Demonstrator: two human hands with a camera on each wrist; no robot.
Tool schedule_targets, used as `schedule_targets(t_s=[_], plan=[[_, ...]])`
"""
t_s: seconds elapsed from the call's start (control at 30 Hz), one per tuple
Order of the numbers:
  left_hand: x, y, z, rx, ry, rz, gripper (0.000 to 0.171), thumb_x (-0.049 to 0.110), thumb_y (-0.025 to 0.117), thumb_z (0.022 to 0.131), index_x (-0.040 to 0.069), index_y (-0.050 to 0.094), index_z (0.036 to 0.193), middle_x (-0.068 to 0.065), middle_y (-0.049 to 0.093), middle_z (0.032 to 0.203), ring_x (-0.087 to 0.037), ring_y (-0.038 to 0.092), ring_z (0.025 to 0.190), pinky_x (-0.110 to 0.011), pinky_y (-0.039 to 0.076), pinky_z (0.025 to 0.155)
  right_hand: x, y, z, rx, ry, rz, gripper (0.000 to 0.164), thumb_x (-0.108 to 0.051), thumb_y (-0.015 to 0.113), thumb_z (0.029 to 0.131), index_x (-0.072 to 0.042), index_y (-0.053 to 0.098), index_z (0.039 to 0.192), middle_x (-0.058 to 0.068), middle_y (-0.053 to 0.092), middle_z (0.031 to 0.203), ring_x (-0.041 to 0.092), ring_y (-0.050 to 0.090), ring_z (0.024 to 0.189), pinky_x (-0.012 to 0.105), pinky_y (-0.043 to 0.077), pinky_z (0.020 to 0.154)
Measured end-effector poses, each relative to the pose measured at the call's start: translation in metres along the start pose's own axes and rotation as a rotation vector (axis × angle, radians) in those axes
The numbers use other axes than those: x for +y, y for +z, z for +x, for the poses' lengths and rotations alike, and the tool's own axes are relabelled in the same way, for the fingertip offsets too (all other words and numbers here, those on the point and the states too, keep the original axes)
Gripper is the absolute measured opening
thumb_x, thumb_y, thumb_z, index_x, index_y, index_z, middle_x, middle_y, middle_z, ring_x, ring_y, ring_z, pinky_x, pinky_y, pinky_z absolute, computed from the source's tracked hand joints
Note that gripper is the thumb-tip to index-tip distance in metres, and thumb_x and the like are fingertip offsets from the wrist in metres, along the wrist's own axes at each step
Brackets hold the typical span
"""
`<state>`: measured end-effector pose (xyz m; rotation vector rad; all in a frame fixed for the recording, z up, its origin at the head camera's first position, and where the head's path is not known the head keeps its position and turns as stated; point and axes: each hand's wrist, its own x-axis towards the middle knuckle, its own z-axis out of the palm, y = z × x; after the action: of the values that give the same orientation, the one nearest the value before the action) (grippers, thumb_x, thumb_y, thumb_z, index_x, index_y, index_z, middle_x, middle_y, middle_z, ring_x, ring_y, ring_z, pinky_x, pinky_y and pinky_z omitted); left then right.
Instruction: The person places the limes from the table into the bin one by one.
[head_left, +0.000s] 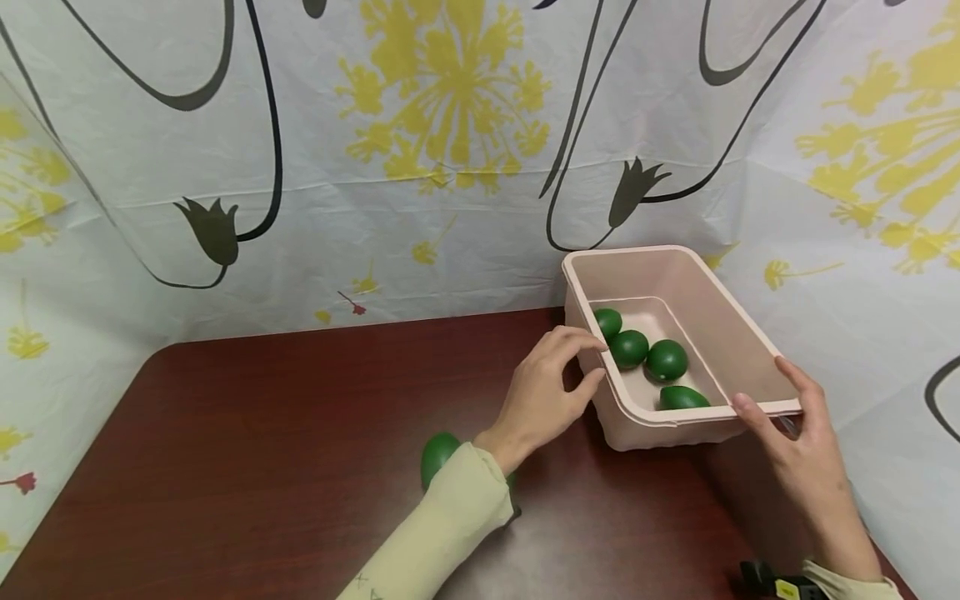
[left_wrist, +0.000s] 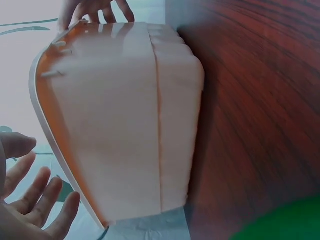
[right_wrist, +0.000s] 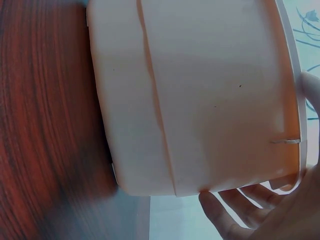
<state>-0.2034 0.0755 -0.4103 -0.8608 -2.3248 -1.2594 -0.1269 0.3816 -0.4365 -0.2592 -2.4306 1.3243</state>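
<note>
A pale pink plastic bin point(head_left: 720, 327) stands at the right of the table, with several glossy dark green, lime-like fruits point(head_left: 666, 360) on its floor. My right hand point(head_left: 806, 454) holds the bin's near right corner, thumb on the rim and fingers around the outside, as the right wrist view also shows. At the bin's left rim is my left hand point(head_left: 542, 392), its fingers loosely bent and the thumb apart, with nothing between them. Another green fruit point(head_left: 440, 457) lies on the table, partly hidden by my left sleeve; more green shows just past the sleeve.
The dark red-brown wooden table point(head_left: 262, 450) spreads out left of the bin. A white cloth point(head_left: 450, 250) with yellow and grey flowers hangs behind the table and along its sides. A black device point(head_left: 783, 583) sits at my right wrist.
</note>
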Motion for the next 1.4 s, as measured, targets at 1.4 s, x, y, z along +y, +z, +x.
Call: schedule_targets(t_s=[1.4], plan=[[-0.036,-0.035,-0.041,-0.361,-0.248,0.089,0.031,0.037,0.074,0.097,0.025,0.069,0.126,0.007,0.066,0.127,-0.019,0.065,0.127,-0.036,0.054,0.106,-0.001,0.001,-0.001,-0.002,0.007,0.009,0.077,-0.021,0.064,0.102,-0.033,0.022,0.166,0.006,0.023,0.164,-0.002,0.036,0.138,-0.004,0.031,0.097]])
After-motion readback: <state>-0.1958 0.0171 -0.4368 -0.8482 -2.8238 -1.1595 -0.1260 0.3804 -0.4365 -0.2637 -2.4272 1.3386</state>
